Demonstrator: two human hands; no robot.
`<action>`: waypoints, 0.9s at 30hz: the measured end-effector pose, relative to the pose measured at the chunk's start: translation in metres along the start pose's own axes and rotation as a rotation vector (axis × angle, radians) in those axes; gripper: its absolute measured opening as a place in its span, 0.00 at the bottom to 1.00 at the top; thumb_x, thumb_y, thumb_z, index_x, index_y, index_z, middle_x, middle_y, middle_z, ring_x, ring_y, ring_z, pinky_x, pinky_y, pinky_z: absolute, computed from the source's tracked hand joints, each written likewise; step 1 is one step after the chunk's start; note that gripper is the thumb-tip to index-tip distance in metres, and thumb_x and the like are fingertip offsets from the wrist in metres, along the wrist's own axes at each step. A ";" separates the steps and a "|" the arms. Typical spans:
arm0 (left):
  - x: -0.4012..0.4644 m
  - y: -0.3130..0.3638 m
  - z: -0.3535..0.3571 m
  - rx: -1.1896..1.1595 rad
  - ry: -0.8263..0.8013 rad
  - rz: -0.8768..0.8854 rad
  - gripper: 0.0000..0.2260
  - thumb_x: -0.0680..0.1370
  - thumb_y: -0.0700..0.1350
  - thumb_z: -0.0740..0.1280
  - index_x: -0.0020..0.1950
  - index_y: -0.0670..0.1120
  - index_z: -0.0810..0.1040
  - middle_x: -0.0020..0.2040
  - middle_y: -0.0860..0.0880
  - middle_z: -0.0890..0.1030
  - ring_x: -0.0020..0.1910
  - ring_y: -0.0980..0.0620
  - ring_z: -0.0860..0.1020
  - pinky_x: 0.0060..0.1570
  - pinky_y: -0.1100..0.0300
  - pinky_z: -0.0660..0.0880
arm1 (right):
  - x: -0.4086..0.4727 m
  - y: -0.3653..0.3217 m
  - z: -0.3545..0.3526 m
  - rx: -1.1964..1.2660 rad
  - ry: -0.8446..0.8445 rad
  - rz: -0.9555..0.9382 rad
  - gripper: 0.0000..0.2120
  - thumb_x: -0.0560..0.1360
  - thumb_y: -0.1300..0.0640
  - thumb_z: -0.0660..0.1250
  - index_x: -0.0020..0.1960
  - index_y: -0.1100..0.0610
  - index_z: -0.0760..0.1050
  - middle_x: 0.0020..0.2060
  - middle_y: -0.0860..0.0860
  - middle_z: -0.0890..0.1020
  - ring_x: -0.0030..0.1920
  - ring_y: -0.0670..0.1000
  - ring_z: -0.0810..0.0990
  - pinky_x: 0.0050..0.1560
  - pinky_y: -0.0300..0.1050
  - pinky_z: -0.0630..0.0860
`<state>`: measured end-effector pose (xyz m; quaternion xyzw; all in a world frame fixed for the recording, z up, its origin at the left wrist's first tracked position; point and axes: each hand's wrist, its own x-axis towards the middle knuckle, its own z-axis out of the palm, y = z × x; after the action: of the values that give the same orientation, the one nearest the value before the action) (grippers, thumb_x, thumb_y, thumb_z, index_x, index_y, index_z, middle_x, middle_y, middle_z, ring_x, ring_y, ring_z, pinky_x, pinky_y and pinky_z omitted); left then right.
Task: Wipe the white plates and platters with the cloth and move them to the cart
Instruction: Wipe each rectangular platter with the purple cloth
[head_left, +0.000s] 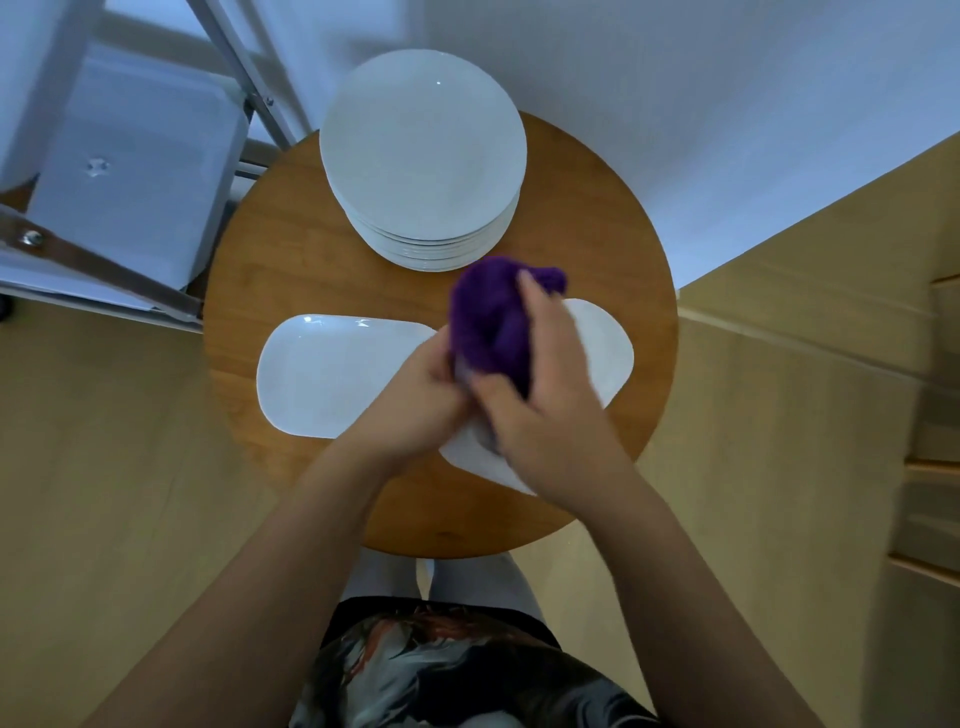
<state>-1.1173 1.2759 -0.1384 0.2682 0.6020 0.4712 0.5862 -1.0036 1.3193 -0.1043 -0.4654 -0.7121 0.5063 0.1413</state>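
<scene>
Both our hands meet over the right-hand platter (602, 343) near the round wooden table's (270, 249) front edge. Our right hand (545, 410) grips the purple cloth (485, 322), bunched against that platter's surface. Our left hand (415, 400) curls round the platter's left edge, fingers partly hidden under the cloth. A second platter (332, 374) lies flat just beside it toward the table's left edge. A stack of round white plates (423, 156) sits at the far edge, overhanging it. The metal cart (130, 171) stands off the table's far-left side.
</scene>
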 end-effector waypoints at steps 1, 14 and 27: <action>-0.003 0.004 0.000 0.013 -0.017 0.020 0.14 0.71 0.34 0.64 0.47 0.54 0.74 0.37 0.59 0.83 0.49 0.55 0.82 0.40 0.72 0.76 | 0.003 -0.001 0.003 -0.087 -0.062 -0.042 0.33 0.76 0.51 0.64 0.75 0.47 0.51 0.74 0.47 0.59 0.73 0.49 0.56 0.72 0.52 0.59; -0.025 0.017 -0.031 -0.159 0.020 0.030 0.23 0.56 0.37 0.68 0.49 0.53 0.78 0.43 0.55 0.82 0.45 0.56 0.80 0.40 0.62 0.78 | 0.019 0.042 -0.029 0.250 0.188 0.063 0.24 0.66 0.43 0.70 0.59 0.39 0.68 0.50 0.33 0.77 0.50 0.37 0.77 0.44 0.31 0.75; -0.025 0.013 -0.009 -0.374 0.217 -0.014 0.24 0.60 0.36 0.67 0.56 0.48 0.77 0.48 0.49 0.82 0.51 0.48 0.80 0.44 0.55 0.80 | 0.003 0.070 -0.011 0.865 0.590 0.428 0.27 0.61 0.51 0.74 0.59 0.47 0.72 0.48 0.46 0.82 0.46 0.46 0.82 0.44 0.44 0.79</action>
<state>-1.1246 1.2574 -0.1171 0.0982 0.5656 0.5968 0.5607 -0.9612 1.3324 -0.1602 -0.6211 -0.2600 0.6177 0.4064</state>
